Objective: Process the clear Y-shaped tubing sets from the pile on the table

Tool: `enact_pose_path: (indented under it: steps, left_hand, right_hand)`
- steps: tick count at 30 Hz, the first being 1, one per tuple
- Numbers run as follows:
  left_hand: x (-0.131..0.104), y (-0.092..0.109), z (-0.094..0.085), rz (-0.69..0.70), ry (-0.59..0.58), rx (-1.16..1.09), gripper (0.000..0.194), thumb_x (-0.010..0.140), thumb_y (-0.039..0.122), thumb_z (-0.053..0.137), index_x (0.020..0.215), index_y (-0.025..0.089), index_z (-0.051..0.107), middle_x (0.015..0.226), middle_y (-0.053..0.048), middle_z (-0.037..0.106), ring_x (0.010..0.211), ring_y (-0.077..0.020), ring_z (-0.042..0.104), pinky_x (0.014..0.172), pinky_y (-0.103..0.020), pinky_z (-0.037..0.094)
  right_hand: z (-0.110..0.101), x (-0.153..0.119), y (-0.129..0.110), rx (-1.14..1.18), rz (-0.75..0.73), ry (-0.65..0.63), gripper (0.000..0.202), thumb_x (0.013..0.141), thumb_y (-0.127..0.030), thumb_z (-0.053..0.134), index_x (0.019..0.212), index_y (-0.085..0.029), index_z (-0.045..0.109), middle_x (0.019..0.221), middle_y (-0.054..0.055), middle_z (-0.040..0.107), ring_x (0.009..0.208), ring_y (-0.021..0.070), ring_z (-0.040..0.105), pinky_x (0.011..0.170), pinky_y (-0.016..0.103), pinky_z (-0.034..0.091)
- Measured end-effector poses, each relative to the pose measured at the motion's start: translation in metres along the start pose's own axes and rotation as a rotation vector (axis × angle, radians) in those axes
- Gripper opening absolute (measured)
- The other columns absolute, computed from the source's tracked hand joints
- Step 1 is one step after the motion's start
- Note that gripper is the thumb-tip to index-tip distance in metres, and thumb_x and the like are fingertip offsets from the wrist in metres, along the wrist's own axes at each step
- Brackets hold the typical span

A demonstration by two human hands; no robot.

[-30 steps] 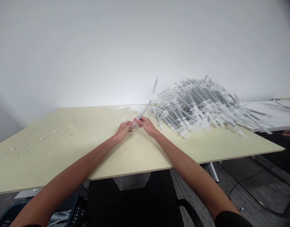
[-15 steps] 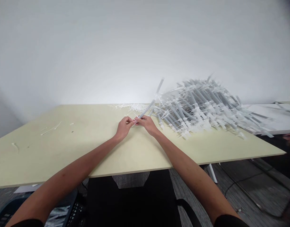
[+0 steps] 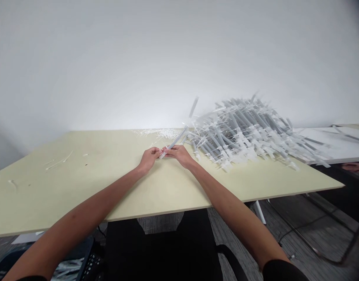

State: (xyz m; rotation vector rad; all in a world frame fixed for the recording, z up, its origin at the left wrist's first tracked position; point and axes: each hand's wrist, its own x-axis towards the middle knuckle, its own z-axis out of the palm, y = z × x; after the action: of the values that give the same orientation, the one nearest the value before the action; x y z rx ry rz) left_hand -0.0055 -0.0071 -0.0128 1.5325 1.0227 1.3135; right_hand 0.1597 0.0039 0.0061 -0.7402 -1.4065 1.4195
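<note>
Both hands meet over the pale yellow table [image 3: 132,195]. My right hand [image 3: 179,153] is closed on the near end of a grey tube [image 3: 177,139] that slants up and away to the right. My left hand [image 3: 151,156] is pinched at the tube's white end piece [image 3: 162,155]; what lies between its fingertips is too small to make out. Beyond the tube's far end another grey length [image 3: 193,107] stands up, blurred. Right of my hands lies a large heap of grey tubes with white fittings [image 3: 240,132].
Thin white strips [image 3: 164,133] are scattered at the table's back edge, and a few white ties [image 3: 59,160] lie at the left. A dark basket [image 3: 88,261] is under the table. A person's hand [image 3: 354,167] shows at the right edge.
The view has shifted slightly, and my hands appear a little lower and further left. The white end piece shows more clearly between my hands.
</note>
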Motion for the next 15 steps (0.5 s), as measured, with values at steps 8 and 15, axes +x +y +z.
enact_pose_path:
  steps: [8, 15]
  left_hand:
    - [0.0042, 0.0008, -0.0020, 0.074, 0.054, 0.174, 0.022, 0.072, 0.039, 0.060, 0.074, 0.017, 0.060, 0.074, 0.000, 0.063, 0.074, -0.0147, 0.056, 0.070, -0.026, 0.039]
    - [0.0035, -0.0029, -0.0036, 0.054, 0.033, 0.332, 0.019, 0.070, 0.038, 0.060, 0.069, 0.018, 0.057, 0.074, 0.001, 0.063, 0.071, -0.0145, 0.055, 0.068, -0.026, 0.039]
  right_hand:
    - [0.0052, -0.0048, -0.0028, -0.002, 0.099, -0.014, 0.025, 0.073, -0.029, 0.068, 0.093, -0.013, 0.064, 0.083, 0.006, 0.067, 0.072, 0.0141, 0.064, 0.078, 0.034, 0.053]
    - [0.0034, -0.0045, 0.0009, 0.019, 0.208, -0.056, 0.015, 0.080, -0.023, 0.061, 0.087, -0.011, 0.062, 0.077, 0.008, 0.067, 0.066, 0.0137, 0.065, 0.078, 0.033, 0.054]
